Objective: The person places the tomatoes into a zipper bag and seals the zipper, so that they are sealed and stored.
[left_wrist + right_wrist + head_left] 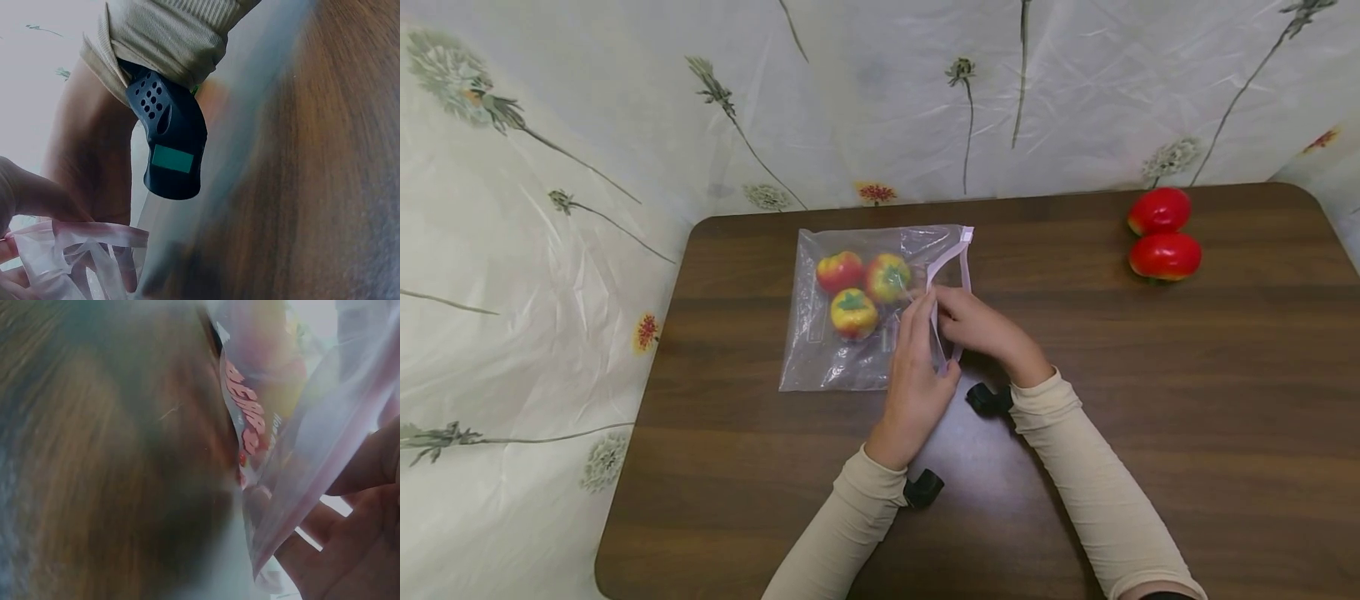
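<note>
A clear plastic zipper bag (820, 367) lies on the table with three red and yellow fruits (854, 314) inside, their green leafy tops showing. Its mouth, edged by a pale pink zip strip (966, 271), gapes toward the right. My left hand (917, 392) holds the near part of the mouth, fingers long over the upper layer and thumb by the strip. At the opening is my right hand (981, 329), its bent fingers partly inside and overlapped by the left fingertips; I cannot tell whether they pinch anything. Pink lettering (247, 403) shows on the bag in the right wrist view.
Two glossy red fruits (1161, 233) sit close together at the table's back right. The brown wooden table (1150, 400) meets a flower-patterned plastic sheet (880, 100) behind and at the left. Black wrist cameras (923, 489) project beneath both sleeves.
</note>
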`<state>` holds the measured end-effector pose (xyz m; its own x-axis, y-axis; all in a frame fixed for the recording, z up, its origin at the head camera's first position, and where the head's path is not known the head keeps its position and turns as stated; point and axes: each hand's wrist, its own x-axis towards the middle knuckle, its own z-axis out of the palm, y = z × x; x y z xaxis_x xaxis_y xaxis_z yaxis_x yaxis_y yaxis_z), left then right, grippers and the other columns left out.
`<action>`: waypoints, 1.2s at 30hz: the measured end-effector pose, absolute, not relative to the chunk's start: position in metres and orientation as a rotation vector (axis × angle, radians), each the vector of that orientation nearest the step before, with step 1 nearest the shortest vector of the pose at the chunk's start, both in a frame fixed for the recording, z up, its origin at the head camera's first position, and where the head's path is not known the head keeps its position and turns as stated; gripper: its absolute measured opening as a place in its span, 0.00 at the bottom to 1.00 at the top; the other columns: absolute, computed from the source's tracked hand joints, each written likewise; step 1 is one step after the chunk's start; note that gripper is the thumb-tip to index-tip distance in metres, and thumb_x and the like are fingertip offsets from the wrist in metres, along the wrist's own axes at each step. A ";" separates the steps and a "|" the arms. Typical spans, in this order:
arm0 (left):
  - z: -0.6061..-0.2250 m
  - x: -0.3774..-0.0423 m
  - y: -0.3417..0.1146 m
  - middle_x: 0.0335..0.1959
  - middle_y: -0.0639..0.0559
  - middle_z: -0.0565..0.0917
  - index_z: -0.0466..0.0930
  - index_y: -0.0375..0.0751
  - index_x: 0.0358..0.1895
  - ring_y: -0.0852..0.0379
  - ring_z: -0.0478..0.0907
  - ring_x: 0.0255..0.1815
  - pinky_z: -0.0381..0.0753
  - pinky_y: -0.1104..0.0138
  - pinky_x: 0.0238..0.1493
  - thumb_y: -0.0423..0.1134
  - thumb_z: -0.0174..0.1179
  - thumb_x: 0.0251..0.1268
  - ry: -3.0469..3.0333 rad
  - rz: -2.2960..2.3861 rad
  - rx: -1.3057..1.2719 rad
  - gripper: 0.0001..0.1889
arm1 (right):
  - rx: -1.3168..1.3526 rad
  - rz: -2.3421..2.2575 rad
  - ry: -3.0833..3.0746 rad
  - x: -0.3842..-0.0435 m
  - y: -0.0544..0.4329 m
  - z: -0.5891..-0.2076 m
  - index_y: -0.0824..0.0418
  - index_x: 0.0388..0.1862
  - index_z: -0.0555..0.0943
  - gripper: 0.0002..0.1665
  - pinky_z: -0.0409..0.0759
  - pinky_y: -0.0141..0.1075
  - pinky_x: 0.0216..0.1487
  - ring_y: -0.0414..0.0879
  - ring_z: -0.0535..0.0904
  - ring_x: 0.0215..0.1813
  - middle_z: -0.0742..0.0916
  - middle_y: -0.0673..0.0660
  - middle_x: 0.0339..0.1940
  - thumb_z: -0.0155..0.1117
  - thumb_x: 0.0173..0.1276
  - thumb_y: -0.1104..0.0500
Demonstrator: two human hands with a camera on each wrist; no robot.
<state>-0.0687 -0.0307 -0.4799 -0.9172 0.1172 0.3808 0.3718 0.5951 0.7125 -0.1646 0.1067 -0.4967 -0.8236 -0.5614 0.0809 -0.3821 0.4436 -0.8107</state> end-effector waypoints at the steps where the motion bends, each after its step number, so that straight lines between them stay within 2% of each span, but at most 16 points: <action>1: -0.480 -0.068 -0.030 0.75 0.43 0.69 0.59 0.38 0.79 0.50 0.68 0.77 0.68 0.61 0.78 0.21 0.71 0.46 -2.532 -1.230 -0.399 0.51 | -0.826 -1.321 2.484 -0.165 0.106 -0.496 0.73 0.52 0.82 0.20 0.77 0.43 0.48 0.52 0.78 0.42 0.87 0.64 0.41 0.50 0.64 0.75; 4: -0.479 -0.068 -0.030 0.75 0.43 0.69 0.60 0.38 0.79 0.50 0.68 0.77 0.69 0.60 0.77 0.20 0.71 0.46 -2.529 -1.233 -0.400 0.51 | -0.841 -1.305 2.471 -0.166 0.105 -0.496 0.72 0.59 0.82 0.25 0.79 0.45 0.51 0.52 0.80 0.45 0.89 0.65 0.46 0.51 0.65 0.74; 6: -0.478 -0.068 -0.029 0.75 0.43 0.69 0.60 0.38 0.79 0.50 0.68 0.76 0.70 0.60 0.76 0.20 0.71 0.46 -2.523 -1.232 -0.403 0.51 | -0.849 -1.291 2.478 -0.166 0.104 -0.496 0.71 0.61 0.82 0.26 0.79 0.45 0.52 0.52 0.81 0.46 0.89 0.65 0.47 0.52 0.65 0.73; 11: -0.479 -0.068 -0.029 0.75 0.43 0.69 0.60 0.37 0.79 0.51 0.68 0.76 0.71 0.60 0.76 0.20 0.71 0.46 -2.516 -1.221 -0.411 0.51 | -0.847 -1.270 2.506 -0.167 0.102 -0.496 0.72 0.44 0.83 0.13 0.80 0.46 0.47 0.53 0.81 0.40 0.88 0.64 0.37 0.53 0.65 0.71; 13: -0.479 -0.068 -0.029 0.75 0.43 0.69 0.60 0.37 0.79 0.51 0.68 0.76 0.70 0.60 0.76 0.20 0.71 0.46 -2.514 -1.222 -0.415 0.51 | -0.844 -1.271 2.507 -0.168 0.101 -0.497 0.72 0.41 0.82 0.11 0.80 0.46 0.46 0.54 0.80 0.39 0.87 0.64 0.35 0.54 0.65 0.71; 23: -0.482 -0.069 -0.030 0.75 0.43 0.69 0.61 0.37 0.78 0.50 0.68 0.76 0.70 0.60 0.76 0.20 0.71 0.47 -2.512 -1.205 -0.415 0.50 | -0.837 -1.278 2.496 -0.168 0.098 -0.498 0.74 0.49 0.82 0.15 0.81 0.48 0.49 0.56 0.81 0.42 0.87 0.66 0.39 0.54 0.66 0.71; 30: -0.483 -0.070 -0.031 0.75 0.42 0.68 0.60 0.36 0.79 0.50 0.67 0.77 0.68 0.60 0.78 0.20 0.71 0.46 -2.511 -1.213 -0.426 0.51 | -0.819 -1.250 2.503 -0.169 0.100 -0.499 0.72 0.43 0.83 0.11 0.81 0.46 0.46 0.53 0.80 0.39 0.87 0.64 0.36 0.55 0.66 0.70; 36: -0.482 -0.070 -0.031 0.76 0.42 0.68 0.59 0.36 0.79 0.50 0.67 0.77 0.69 0.60 0.77 0.20 0.71 0.47 -2.512 -1.221 -0.428 0.51 | -0.838 -1.246 2.513 -0.171 0.101 -0.499 0.72 0.44 0.84 0.13 0.81 0.45 0.46 0.52 0.80 0.38 0.88 0.63 0.36 0.55 0.66 0.70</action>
